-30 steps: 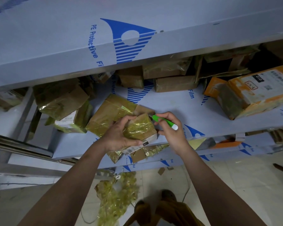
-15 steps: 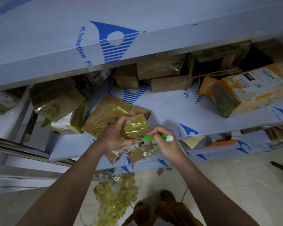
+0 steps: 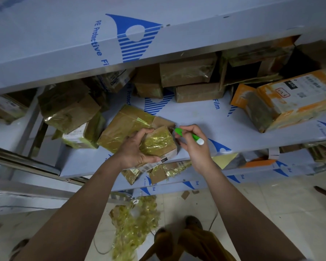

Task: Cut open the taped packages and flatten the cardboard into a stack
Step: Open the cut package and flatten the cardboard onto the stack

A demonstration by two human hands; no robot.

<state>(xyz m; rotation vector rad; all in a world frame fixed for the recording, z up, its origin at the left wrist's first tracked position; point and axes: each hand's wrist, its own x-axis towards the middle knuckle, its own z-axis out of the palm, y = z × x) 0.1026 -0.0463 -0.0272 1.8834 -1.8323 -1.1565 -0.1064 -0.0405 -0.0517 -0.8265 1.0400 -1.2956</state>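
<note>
Just then, you held a small taped package (image 3: 159,142) at the near edge of the shelf (image 3: 199,117), cutter at its right side.

Nearest you, a heap of crumpled yellowish tape (image 3: 134,223) lay on the tiled floor (image 3: 262,200) by your feet. Above it, your left hand (image 3: 135,149) gripped the package, fingers curled over its far top edge and thumb along its near side. Your right hand (image 3: 193,146) pinched a green cutter (image 3: 189,136), its tip touching the package's far right corner. Just behind lay a larger flat taped parcel (image 3: 124,127). Farther back, brown boxes (image 3: 188,74) crowded the shelf, and an orange-and-white package (image 3: 288,98) sat at far right.
</note>
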